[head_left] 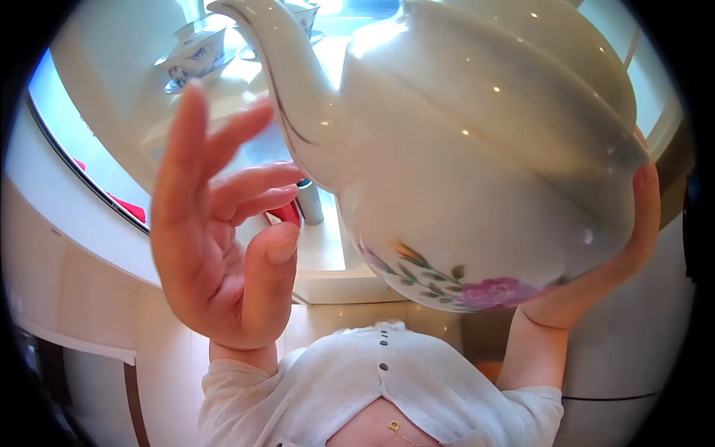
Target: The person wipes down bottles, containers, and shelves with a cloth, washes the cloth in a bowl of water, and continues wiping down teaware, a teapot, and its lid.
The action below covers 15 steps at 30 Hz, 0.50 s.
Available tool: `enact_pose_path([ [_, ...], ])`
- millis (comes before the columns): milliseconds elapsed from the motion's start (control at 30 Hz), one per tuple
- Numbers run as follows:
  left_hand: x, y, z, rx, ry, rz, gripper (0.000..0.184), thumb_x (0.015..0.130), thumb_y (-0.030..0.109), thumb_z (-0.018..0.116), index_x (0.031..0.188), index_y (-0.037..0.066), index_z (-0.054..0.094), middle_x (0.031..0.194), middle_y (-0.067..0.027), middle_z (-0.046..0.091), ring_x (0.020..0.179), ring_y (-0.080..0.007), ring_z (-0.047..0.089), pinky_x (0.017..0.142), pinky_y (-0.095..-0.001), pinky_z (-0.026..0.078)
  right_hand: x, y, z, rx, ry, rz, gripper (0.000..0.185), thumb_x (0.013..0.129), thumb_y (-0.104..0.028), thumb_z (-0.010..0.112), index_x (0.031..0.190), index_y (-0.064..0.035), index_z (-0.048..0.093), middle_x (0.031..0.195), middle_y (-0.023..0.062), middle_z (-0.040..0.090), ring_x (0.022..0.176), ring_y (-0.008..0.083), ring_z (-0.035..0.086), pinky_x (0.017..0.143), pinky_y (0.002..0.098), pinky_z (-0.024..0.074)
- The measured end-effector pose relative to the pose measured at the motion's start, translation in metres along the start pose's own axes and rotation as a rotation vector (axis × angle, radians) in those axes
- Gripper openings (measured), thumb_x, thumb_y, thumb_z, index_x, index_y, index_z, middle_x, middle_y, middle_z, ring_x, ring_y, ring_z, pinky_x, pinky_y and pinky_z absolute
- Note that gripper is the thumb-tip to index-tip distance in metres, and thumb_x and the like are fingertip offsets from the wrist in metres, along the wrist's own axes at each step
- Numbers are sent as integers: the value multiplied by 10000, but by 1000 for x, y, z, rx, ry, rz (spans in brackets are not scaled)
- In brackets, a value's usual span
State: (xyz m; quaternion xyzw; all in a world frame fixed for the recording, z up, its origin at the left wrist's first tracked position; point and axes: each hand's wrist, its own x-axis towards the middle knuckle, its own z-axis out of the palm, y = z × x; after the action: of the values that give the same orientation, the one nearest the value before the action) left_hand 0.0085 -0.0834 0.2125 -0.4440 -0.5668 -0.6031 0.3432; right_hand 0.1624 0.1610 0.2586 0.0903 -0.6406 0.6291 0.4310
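Observation:
A large white porcelain teapot (pixel 477 186) fills the upper right of the head view, close to the camera. It is tilted, with its spout (pixel 294 82) curving up to the left and a pink flower with green leaves painted low on its side. My right hand (pixel 646 220) holds the teapot from its right and lower side; most of its fingers are hidden behind the pot. Left of the spout, my left hand (pixel 212 238) is raised with its fingers apart and nothing in it. Its fingertips come near the spout; whether they touch it, I cannot tell.
Beyond the hands, a blue-and-white lidded cup (pixel 197 59) stands on a saucer, with another similar cup (pixel 304 16) behind the spout. A grey cylinder (pixel 310 203) and a red object (pixel 289 214) are on the white table (pixel 324 253). Red pieces (pixel 128 207) show at left.

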Motion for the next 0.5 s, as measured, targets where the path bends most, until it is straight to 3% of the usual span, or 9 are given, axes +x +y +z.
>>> enact_pose_path([
  [67,-3,2,-16,-36,-39,-22,626,960,319,590,1407,-82,413,1283,-196,598,1088,-232,646,966,-297,478,-11,0,17,-15,41,6,394,1015,-368,469,956,21,482,683,58,487,403,104,433,349,182,367],
  [200,-16,1,-44,-90,-50,-153,592,957,283,594,1406,-70,440,1205,-157,642,1031,-171,648,930,-259,466,-30,8,48,-40,133,35,418,1010,-406,477,894,-6,462,677,60,493,396,102,426,357,179,370],
  [300,-27,-4,-65,-115,-70,-251,528,954,236,612,1378,-55,492,1195,-138,646,945,-124,646,872,-221,469,-46,23,46,-12,-111,91,439,977,-430,539,869,-11,469,667,72,511,438,97,447,362,176,374],
  [367,-33,-20,-78,-201,-159,-237,492,890,5,647,1353,-75,502,1164,-166,609,879,-180,674,752,-260,562,-62,29,56,-47,-161,168,440,960,-433,573,850,-18,478,672,73,521,473,100,477,371,175,379],
  [500,-57,-34,-88,-167,-189,-282,427,869,-28,670,1283,-42,570,1130,-126,610,875,-148,661,727,-227,555,-90,52,64,13,-155,263,417,946,-411,607,843,-24,490,701,84,544,496,107,497,405,189,402],
])
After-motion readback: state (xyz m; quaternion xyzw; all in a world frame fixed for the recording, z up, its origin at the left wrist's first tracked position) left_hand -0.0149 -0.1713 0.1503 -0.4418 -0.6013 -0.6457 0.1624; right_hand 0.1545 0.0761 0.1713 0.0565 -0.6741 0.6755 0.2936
